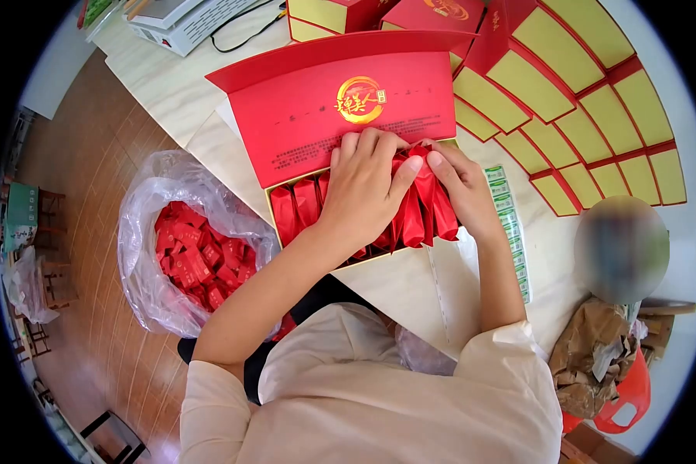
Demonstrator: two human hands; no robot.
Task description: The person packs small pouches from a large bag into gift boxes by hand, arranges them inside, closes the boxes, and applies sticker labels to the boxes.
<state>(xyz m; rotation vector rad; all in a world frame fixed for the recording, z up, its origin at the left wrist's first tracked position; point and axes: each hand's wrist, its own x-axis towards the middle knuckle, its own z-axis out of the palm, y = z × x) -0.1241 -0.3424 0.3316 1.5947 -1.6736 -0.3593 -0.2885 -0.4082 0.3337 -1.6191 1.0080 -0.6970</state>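
An open red box [348, 108] with a gold logo inside its raised lid lies on the table in front of me. Red foil packets [284, 213] stand in a row inside it. My left hand [367, 182] lies over the middle of the box, its fingers spread on the packets near the back edge. At the right end of the row, my right hand [460, 182] has thumb and fingers closed around the top of a red packet [433, 203]. Both hands nearly meet at the packet tops.
A clear plastic bag [151, 282] full of red packets sits left of the table. Stacked red and gold boxes [580, 100] fill the back right. A sheet of green-white labels [510, 224] lies right of the box. Crumpled brown paper [591, 356] is at the right.
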